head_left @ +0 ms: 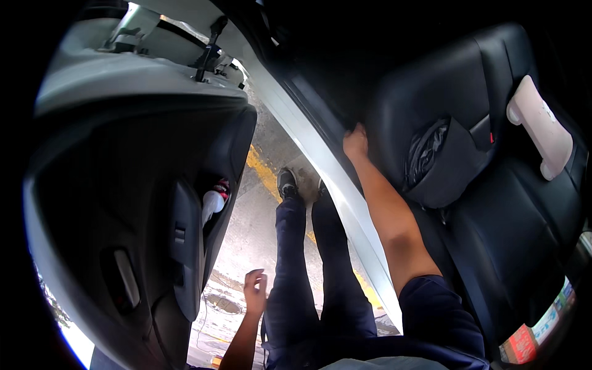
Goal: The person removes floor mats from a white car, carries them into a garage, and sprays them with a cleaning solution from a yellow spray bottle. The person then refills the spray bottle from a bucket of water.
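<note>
My right hand [356,142] reaches into the car, low between the side of a black seat [425,80] and the white door sill [333,176]. Its fingers look curled in, and whatever they grip is hidden. My left hand [254,291] hangs beside my left leg, near the open car door [148,216]. Its fingers are loosely bent and apart, with nothing in them. A dark bag [453,166] with crumpled black material at its mouth lies on the seat, just right of my right forearm.
A pale pink, long piece with rounded ends [542,126] rests on the seat at the far right. Red and white packaging [521,343] shows at the lower right. The door pocket holds a white item [213,202]. My shoe [287,182] stands on concrete by a yellow line [262,169].
</note>
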`<control>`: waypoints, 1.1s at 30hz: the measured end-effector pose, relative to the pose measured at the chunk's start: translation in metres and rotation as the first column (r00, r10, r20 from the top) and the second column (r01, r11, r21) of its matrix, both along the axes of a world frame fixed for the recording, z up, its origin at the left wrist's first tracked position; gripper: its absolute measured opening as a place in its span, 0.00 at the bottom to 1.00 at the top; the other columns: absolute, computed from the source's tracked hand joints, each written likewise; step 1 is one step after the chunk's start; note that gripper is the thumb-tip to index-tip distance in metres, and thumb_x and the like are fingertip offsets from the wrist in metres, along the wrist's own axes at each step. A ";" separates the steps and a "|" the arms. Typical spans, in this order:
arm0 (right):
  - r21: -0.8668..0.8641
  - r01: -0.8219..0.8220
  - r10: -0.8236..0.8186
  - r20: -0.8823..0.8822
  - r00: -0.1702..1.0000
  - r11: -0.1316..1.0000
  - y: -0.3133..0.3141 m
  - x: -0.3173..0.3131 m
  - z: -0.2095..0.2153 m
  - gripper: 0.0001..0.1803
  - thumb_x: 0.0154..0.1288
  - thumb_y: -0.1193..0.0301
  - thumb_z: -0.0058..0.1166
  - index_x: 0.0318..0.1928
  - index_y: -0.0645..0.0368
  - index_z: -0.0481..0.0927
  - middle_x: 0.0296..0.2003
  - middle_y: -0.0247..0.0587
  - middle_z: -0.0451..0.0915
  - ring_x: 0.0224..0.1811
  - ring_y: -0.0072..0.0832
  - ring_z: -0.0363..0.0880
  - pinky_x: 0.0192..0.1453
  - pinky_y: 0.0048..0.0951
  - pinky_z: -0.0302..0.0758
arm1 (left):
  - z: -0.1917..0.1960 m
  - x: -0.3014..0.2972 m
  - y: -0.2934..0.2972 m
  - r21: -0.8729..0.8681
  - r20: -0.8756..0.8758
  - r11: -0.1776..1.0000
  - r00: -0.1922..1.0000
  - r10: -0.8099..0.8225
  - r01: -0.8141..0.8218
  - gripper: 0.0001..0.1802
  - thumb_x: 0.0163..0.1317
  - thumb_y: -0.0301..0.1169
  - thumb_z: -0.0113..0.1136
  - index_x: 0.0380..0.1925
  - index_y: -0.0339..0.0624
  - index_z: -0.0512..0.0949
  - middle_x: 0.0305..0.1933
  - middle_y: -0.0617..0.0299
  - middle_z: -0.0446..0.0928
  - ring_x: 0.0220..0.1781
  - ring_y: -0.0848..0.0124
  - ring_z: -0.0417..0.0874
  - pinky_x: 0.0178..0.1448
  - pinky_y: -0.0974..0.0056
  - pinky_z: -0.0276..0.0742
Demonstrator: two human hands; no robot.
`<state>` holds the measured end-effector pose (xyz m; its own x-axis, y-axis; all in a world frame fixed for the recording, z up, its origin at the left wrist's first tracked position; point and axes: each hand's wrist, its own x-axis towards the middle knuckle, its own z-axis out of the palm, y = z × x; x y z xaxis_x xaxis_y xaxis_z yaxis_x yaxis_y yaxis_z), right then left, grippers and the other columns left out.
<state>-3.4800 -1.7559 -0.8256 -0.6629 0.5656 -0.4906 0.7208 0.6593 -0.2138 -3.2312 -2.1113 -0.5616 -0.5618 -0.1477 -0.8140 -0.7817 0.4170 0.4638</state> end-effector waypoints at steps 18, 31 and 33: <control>0.254 0.581 -0.588 -0.055 0.807 0.773 0.063 -0.046 -0.186 0.27 0.56 0.66 0.58 0.56 0.62 0.70 0.47 0.54 0.77 0.48 0.46 0.77 0.48 0.40 0.74 | -0.141 -0.007 0.069 -0.070 -0.155 0.926 0.913 -0.377 0.371 0.10 0.55 0.27 0.62 0.35 0.37 0.74 0.40 0.50 0.74 0.45 0.52 0.75 0.49 0.55 0.72; -0.095 0.093 -0.125 -0.429 0.895 0.991 0.001 -0.151 -0.025 0.15 0.52 0.76 0.58 0.36 0.63 0.66 0.32 0.57 0.76 0.37 0.56 0.76 0.42 0.50 0.72 | -0.187 -0.041 0.100 0.143 -0.082 0.990 0.997 0.013 -0.001 0.11 0.62 0.35 0.60 0.38 0.38 0.76 0.35 0.60 0.77 0.33 0.70 0.78 0.36 0.67 0.74; -0.085 0.100 -0.130 -0.519 0.845 0.991 0.002 -0.159 0.005 0.12 0.52 0.77 0.55 0.34 0.63 0.65 0.25 0.56 0.75 0.30 0.55 0.76 0.37 0.47 0.73 | -0.206 -0.128 0.142 0.341 0.068 0.890 0.953 0.296 -0.301 0.18 0.65 0.45 0.57 0.39 0.39 0.76 0.35 0.64 0.77 0.32 0.76 0.77 0.33 0.72 0.74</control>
<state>-3.6389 -1.7537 -0.8204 -0.7614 0.6368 -0.1212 0.5623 0.5558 -0.6123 -3.3591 -1.9691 -0.7675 -0.5241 -0.0164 -0.8515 -0.8512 -0.0203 0.5244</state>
